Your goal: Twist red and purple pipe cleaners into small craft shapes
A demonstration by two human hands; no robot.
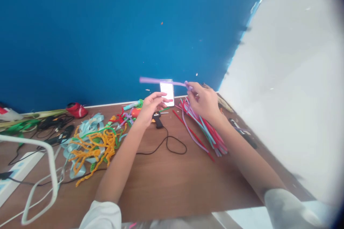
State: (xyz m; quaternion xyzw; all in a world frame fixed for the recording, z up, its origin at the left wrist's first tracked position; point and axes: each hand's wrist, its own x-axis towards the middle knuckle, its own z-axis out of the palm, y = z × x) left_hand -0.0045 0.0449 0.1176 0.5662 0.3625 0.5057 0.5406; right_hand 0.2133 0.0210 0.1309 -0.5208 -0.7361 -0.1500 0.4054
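Note:
My right hand (204, 100) pinches a light purple pipe cleaner (161, 81) near a small curl at its right end. Its straight length points left above the table, blurred at the far tip. Below that strip, my left hand (154, 105) has its fingers stretched and apart, with nothing visible between them. A lit phone (167, 93) stands upright against the wall behind my left fingertips; a small red patch shows there, and I cannot tell whether it is on the screen. Beneath my right hand lies a bundle of red, pink and blue pipe cleaners (205, 128).
A glue gun (158, 120) with a looping black cord lies mid-table. To the left are tangled orange pipe cleaners (99, 146), pale blue ribbon (90, 125), a white power strip (20, 175) and a white bent frame (53, 175). A blue wall (120, 35) closes the back.

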